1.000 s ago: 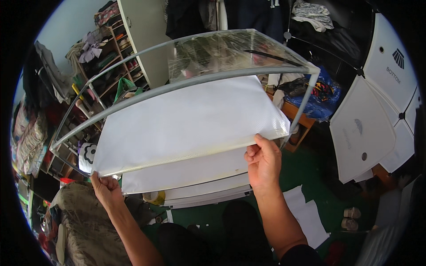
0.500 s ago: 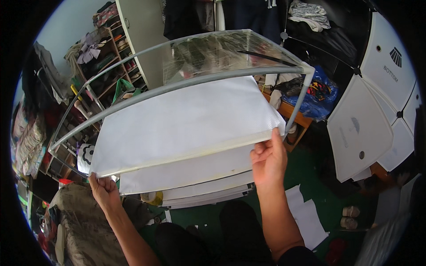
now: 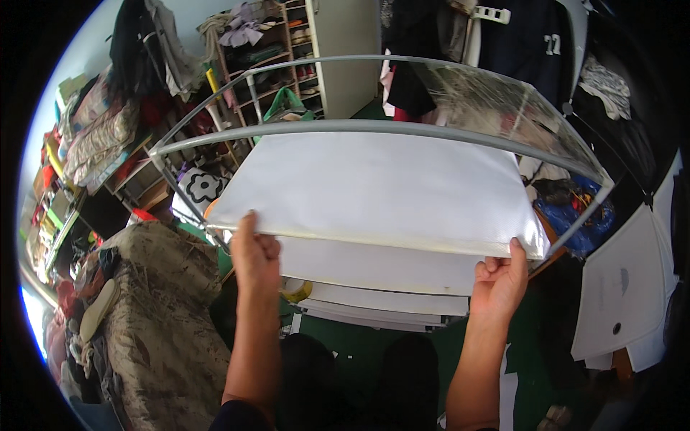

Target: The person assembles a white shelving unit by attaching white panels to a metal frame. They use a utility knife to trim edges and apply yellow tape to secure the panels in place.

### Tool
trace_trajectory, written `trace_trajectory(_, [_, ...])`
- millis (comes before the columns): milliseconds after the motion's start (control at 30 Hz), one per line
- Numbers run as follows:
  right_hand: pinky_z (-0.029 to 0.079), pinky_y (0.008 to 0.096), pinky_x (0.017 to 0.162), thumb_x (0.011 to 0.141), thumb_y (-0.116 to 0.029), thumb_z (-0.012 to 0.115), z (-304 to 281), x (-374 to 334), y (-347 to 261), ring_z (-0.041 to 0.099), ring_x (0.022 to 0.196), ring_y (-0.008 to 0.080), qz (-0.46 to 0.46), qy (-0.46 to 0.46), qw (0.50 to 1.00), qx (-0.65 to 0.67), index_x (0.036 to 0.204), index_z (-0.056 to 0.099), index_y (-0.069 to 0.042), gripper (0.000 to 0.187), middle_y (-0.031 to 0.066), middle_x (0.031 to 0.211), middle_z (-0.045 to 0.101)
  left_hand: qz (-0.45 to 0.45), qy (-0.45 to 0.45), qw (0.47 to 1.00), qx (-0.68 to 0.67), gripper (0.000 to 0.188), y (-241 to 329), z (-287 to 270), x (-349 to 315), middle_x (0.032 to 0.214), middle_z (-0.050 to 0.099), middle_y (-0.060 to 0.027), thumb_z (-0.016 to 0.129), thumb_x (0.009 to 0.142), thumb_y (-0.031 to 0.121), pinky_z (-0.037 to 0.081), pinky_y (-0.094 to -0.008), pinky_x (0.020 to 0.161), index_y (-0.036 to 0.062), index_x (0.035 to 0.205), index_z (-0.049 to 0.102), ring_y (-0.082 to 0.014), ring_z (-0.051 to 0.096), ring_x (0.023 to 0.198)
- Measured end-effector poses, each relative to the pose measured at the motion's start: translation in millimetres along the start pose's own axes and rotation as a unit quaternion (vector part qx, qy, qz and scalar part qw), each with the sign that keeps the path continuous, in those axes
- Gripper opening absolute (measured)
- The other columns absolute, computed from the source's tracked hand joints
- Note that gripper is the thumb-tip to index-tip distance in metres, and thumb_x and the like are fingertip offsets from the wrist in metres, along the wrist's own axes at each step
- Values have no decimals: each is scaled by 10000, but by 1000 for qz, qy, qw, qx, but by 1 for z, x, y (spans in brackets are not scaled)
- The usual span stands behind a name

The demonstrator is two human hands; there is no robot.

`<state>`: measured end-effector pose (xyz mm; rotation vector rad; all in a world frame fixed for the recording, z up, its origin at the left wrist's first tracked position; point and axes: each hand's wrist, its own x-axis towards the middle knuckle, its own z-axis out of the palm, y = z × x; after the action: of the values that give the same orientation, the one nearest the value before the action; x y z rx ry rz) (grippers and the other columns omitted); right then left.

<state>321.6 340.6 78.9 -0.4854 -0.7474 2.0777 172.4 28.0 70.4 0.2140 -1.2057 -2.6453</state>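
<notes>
A white sheet-like panel (image 3: 381, 187) with a yellowish front edge lies across a grey tubular rack frame (image 3: 345, 127). My left hand (image 3: 256, 251) pinches its front edge toward the left, thumb above and fingers curled below. Near the right front corner, my right hand (image 3: 501, 280) holds the same edge, its thumb upright against it. Lower white shelf panels (image 3: 374, 267) show beneath, stacked in tiers. Clear plastic film (image 3: 489, 93) hangs over the frame's right upper part.
At the left stands a piece of furniture under a brown patterned cover (image 3: 154, 309). White panels (image 3: 622, 287) lean at the right, near a blue plastic bag (image 3: 582, 223). A shoe rack (image 3: 298, 50) stands behind. Paper sheets (image 3: 507, 395) lie on the green floor.
The view has turned left, so the rack appears farther right. My left hand has slid along the front edge toward the middle, away from the left corner; my right hand still holds near the right corner.
</notes>
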Motion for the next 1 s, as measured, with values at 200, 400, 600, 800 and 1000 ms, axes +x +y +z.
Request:
trace_trajectory(200, [334, 252, 494, 935, -148, 699, 35, -36, 46, 432, 525, 82, 82, -60, 994, -34, 895, 606, -99, 113, -16, 725, 549, -50, -87, 995, 2, 249, -33, 45, -54, 577, 378, 36, 618, 990, 189, 247, -280, 458, 130, 791, 480, -91, 303, 460])
trace_trajectory(400, [335, 254, 504, 895, -70, 715, 68, -57, 74, 453, 616, 75, 124, -127, 982, -59, 977, 639, -101, 116, -19, 864, 594, -70, -106, 992, 14, 220, -37, 53, -59, 575, 407, 35, 653, 960, 161, 266, -279, 473, 123, 791, 517, -86, 320, 469])
trace_trajectory(600, [320, 243, 517, 854, -77, 743, 41, -29, 56, 444, 646, 69, 94, -103, 988, -63, 1100, 623, -113, 275, -28, 909, 585, -35, -46, 998, 4, 245, -1, 13, -24, 554, 402, 52, 676, 953, 175, 273, -265, 461, 147, 778, 506, -77, 325, 454])
trace_trajectory(800, [298, 228, 487, 884, -144, 732, 22, -13, 23, 411, 520, 73, 87, -80, 991, -62, 936, 616, -125, 128, -38, 777, 571, -21, -3, 1000, -17, 273, 21, -14, -1, 552, 390, 65, 687, 960, 227, 259, -268, 473, 157, 778, 496, -72, 305, 463])
trace_trajectory(1000, [289, 233, 462, 928, -179, 695, -11, 16, 3, 395, 514, 66, 50, -59, 997, 15, 928, 610, -119, 104, -38, 780, 598, 32, 69, 997, -32, 339, 35, -23, 18, 552, 369, 62, 599, 1038, 265, 254, -279, 478, 158, 755, 447, -79, 296, 477])
